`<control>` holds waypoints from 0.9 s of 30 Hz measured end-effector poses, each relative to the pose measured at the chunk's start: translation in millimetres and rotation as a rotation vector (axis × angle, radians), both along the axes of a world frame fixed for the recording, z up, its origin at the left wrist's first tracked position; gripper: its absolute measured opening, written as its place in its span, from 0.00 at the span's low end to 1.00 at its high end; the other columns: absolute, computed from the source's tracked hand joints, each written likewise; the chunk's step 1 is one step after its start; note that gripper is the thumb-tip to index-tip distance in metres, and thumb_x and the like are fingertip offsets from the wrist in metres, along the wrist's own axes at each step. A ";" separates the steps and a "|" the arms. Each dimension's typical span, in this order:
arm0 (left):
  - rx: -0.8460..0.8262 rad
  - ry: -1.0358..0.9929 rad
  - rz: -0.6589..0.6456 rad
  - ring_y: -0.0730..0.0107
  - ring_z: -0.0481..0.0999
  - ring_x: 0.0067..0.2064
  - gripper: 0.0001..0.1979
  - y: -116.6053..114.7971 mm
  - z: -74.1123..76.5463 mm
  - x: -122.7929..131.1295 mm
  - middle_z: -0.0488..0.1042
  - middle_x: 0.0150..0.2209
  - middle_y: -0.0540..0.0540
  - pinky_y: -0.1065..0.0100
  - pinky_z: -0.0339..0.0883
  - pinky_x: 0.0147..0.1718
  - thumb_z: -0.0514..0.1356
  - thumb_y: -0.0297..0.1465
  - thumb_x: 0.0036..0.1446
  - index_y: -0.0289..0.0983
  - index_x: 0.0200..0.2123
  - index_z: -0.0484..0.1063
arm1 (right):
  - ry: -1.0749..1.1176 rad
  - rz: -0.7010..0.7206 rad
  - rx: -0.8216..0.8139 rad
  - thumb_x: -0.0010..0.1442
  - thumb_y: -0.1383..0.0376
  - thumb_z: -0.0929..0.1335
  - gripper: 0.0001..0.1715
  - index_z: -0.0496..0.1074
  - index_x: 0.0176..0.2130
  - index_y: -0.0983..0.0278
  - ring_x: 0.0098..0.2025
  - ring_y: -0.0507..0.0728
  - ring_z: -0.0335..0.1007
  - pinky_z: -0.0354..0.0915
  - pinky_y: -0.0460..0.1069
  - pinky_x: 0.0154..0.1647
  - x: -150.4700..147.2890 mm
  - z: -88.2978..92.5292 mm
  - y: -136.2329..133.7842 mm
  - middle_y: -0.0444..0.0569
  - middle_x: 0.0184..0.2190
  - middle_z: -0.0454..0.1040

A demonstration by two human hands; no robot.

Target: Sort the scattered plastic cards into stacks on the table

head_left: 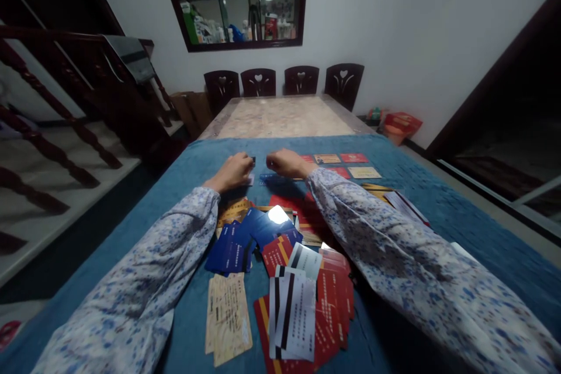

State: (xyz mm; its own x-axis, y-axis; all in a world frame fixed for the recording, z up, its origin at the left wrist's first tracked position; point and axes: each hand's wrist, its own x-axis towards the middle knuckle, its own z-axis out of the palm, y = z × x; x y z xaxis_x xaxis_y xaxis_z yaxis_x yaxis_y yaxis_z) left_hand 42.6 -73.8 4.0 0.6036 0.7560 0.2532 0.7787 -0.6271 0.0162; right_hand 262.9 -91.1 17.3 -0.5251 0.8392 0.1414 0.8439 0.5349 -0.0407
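My left hand point(235, 169) is over the blue cloth with its fingers curled. At its fingertips shows the edge of a dark card point(253, 160), pinched there as far as I can see. Just below that hand lies a pale card point(249, 180). Opposite, my right hand point(286, 162) is closed, its fingertips turned down and hidden. Under its wrist a blue card point(272, 179) lies flat. Closer to me are fanned blue cards point(232, 248), red cards point(333, 298), white cards with black stripes point(295, 315) and beige cards point(228, 315).
To the right, red and beige cards point(365, 172) lie in rows, with another card stack point(405, 207) nearer. Blue cloth point(188, 310) covers this end of the long table point(289, 117). Dark chairs point(258, 82) stand at the far end. A stair railing point(56, 117) runs along the left.
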 end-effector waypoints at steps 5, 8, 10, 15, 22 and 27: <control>-0.014 0.021 -0.041 0.56 0.75 0.47 0.11 -22.5 2.7 16.4 0.75 0.44 0.39 0.58 0.69 0.48 0.54 0.26 0.63 0.37 0.39 0.77 | 0.009 -0.007 -0.001 0.68 0.69 0.64 0.17 0.80 0.48 0.63 0.47 0.58 0.76 0.59 0.47 0.40 17.4 0.5 -19.2 0.55 0.48 0.81; -0.014 0.027 -0.060 0.57 0.75 0.47 0.11 -32.9 2.3 25.4 0.74 0.43 0.40 0.58 0.69 0.49 0.54 0.27 0.64 0.37 0.40 0.77 | 0.017 -0.024 -0.007 0.68 0.69 0.64 0.16 0.80 0.47 0.63 0.47 0.58 0.75 0.59 0.47 0.40 30.9 0.4 -31.2 0.55 0.48 0.81; -0.022 0.017 -0.076 0.57 0.75 0.48 0.11 -38.6 1.3 31.5 0.74 0.43 0.40 0.59 0.69 0.50 0.54 0.27 0.65 0.38 0.40 0.77 | 0.021 -0.036 -0.011 0.68 0.69 0.64 0.15 0.80 0.46 0.63 0.47 0.58 0.75 0.58 0.48 0.39 40.4 0.1 -39.5 0.55 0.48 0.81; -0.045 -0.003 -0.131 0.58 0.74 0.48 0.11 -55.8 0.6 48.3 0.74 0.44 0.40 0.58 0.69 0.50 0.54 0.27 0.65 0.38 0.40 0.77 | 0.048 -0.057 -0.022 0.66 0.70 0.65 0.13 0.80 0.44 0.63 0.44 0.57 0.73 0.57 0.47 0.38 62.0 -3.6 -59.0 0.54 0.46 0.81; -0.095 -0.008 -0.251 0.58 0.72 0.48 0.10 -90.9 -0.8 75.7 0.76 0.44 0.41 0.58 0.67 0.49 0.55 0.25 0.64 0.38 0.40 0.77 | 0.067 -0.019 -0.020 0.65 0.70 0.66 0.10 0.79 0.41 0.65 0.42 0.57 0.71 0.56 0.47 0.38 90.2 -15.5 -82.3 0.54 0.41 0.79; -0.130 0.013 -0.308 0.56 0.69 0.52 0.09 -113.4 -8.8 91.7 0.75 0.48 0.41 0.54 0.64 0.52 0.58 0.34 0.66 0.38 0.45 0.76 | 0.120 0.016 -0.017 0.63 0.71 0.67 0.08 0.78 0.36 0.65 0.39 0.56 0.68 0.55 0.48 0.37 105.6 -31.5 -90.6 0.53 0.38 0.77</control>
